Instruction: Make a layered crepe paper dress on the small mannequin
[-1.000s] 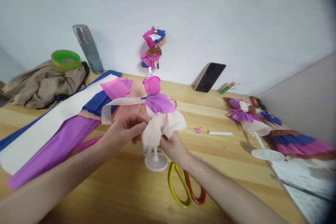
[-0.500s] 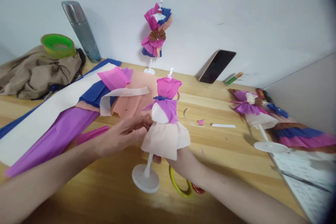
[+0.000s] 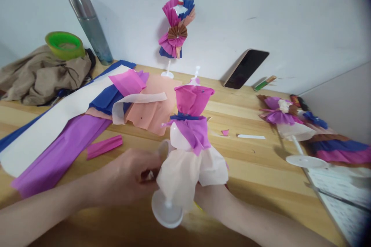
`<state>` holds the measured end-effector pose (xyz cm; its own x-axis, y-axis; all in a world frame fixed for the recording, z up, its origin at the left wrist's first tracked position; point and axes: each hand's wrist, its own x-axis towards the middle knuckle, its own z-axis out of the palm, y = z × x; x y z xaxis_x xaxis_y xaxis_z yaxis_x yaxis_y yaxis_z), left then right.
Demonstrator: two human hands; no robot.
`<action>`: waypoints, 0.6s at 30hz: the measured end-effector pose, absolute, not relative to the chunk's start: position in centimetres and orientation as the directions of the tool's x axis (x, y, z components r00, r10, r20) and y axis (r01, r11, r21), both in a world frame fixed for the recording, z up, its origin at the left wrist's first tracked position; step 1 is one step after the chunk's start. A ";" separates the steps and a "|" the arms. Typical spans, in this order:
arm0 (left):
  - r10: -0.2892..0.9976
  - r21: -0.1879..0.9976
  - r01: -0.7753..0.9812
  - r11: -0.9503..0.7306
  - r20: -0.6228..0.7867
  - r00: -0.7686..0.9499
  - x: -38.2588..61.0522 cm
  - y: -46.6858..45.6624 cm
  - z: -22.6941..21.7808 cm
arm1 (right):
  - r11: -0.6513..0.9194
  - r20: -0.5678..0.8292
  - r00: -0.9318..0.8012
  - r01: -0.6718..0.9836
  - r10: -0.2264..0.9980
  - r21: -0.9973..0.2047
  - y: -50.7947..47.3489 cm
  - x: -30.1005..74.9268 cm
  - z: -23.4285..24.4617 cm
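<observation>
A small white dress form [image 3: 177, 135] leans before me, its round base [image 3: 167, 216] tipped toward the camera. It wears a pink crepe paper top [image 3: 193, 100], a blue waistband, a purple drape [image 3: 194, 133] and a pale skirt [image 3: 179, 173]. At the skirt's left edge my left hand [image 3: 131, 173] is curled, thumb and forefinger meeting around its rim; the fingertips are partly covered. My right hand [image 3: 207, 193] reaches under the skirt from the right, around the stem of the form. Its fingers are hidden behind the paper.
Coloured crepe paper sheets [image 3: 58, 127] lie at left, beside a pink strip [image 3: 104, 146]. Behind are a tape roll [image 3: 65, 46] on brown cloth [image 3: 37, 73], a bottle [image 3: 92, 31], another dressed form [image 3: 177, 34] and a phone [image 3: 246, 69]. A third form [image 3: 295, 131] stands right.
The dress form has come closer and tipped, its top now facing away and its skirt flaring lower. My left hand has moved down along the skirt's edge and closed its fingers.
</observation>
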<state>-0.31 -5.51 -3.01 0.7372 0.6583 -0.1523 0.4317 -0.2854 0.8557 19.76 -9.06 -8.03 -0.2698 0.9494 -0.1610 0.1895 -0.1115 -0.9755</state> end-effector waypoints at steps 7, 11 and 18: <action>0.807 0.623 0.631 -0.462 -0.001 0.591 -1.7 -8.0 -4.2 | -0.197 -0.249 -0.198 0.249 0.948 -0.948 -9.1 19.4 -7.2; 0.830 0.622 0.697 -0.358 -0.130 0.542 -1.8 -6.9 -5.3 | -0.383 -0.421 -0.237 0.192 0.875 -0.904 -8.1 18.2 -7.9; 0.785 0.723 0.685 -0.091 -0.371 0.496 -2.6 -4.5 -6.1 | -0.453 -0.497 -0.300 0.207 0.814 -0.867 -6.3 17.0 -8.7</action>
<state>-2.63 -4.47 -6.07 0.4959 0.7852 -0.3708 0.6846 -0.0908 0.7232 17.05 -6.25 -8.69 -0.3001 0.8143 -0.4968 0.2071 -0.4528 -0.8672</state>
